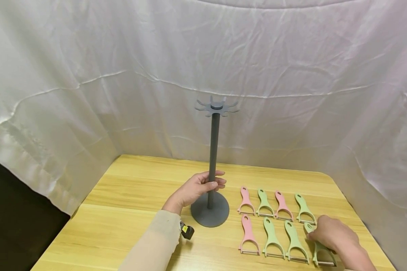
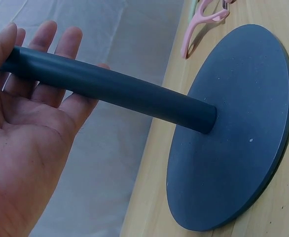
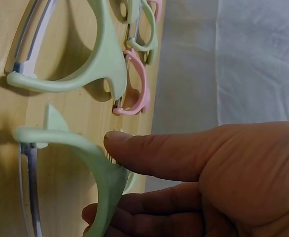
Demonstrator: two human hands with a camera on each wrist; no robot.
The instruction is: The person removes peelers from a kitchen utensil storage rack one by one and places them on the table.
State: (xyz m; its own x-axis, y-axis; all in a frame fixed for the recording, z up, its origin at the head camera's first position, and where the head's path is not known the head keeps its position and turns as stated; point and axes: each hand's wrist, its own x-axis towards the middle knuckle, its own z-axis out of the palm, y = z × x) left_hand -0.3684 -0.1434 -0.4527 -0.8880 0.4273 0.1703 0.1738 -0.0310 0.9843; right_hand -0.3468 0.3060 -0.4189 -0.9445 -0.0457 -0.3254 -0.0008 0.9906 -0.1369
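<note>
A dark grey stand [image 1: 214, 150] has a round base [image 1: 203, 216] on the table and a ring of hooks [image 1: 217, 107] on top. My left hand [image 1: 196, 188] holds its pole low down, thumb in front and fingers behind. In the left wrist view the fingers [image 2: 68, 42] lie loosely along the pole [image 2: 129, 91]. At the near right, my right hand [image 1: 335, 233] pinches the handle of a green peeler [image 3: 107, 182] between thumb and fingers. Its blade [image 3: 32, 187] shows in the right wrist view; whether it touches the table is unclear.
Several pink and green peelers lie in two rows to the right of the stand, among them a pink peeler [image 1: 247, 231] and a green peeler [image 1: 293, 237] in front. A pale curtain [image 1: 274, 131] hangs around the wooden table [image 1: 122, 195].
</note>
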